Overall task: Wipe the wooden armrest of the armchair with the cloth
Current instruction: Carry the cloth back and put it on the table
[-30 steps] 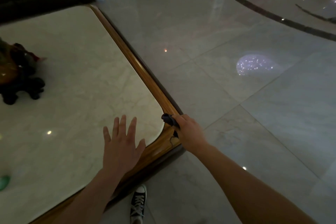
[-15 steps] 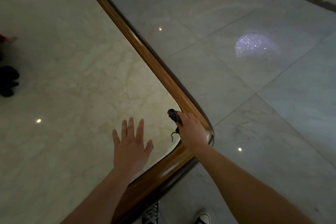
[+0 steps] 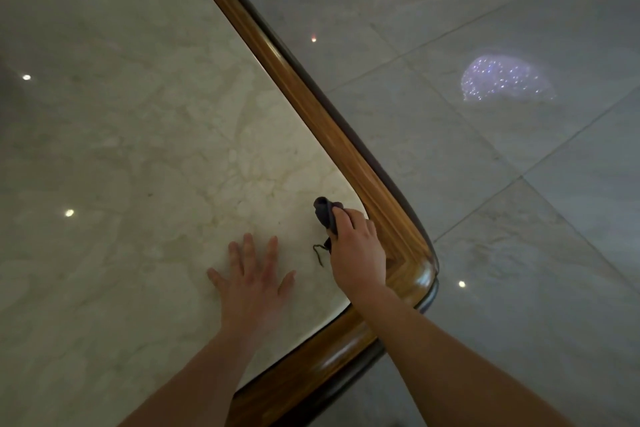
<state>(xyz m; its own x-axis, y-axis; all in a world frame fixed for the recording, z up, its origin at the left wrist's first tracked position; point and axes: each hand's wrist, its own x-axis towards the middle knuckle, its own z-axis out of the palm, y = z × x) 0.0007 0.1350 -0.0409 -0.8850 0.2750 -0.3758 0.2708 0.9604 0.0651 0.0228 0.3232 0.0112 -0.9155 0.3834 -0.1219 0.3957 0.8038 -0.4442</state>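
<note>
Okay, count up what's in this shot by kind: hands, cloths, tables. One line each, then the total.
Bare hands: 2, the open left hand flat on the marble and the right hand closed on the cloth.
Dark crumpled cloths: 1.
Cream marble tables with a wooden rim: 1.
Total: 4.

Under your flat left hand you have a pale cream marble tabletop, polished smooth, veined, glossy enough to mirror small ceiling lights as bright dots. Its raised brown wooden rim looks varnished: visible grain, a soft sheen along the rounded moulding, strongest at the corner. In your right hand you grip a small dark grey cloth, matt, soft, bunched, with a loose thread hanging. The grey stone floor tiles look polished and reflective, with thin joints.
</note>
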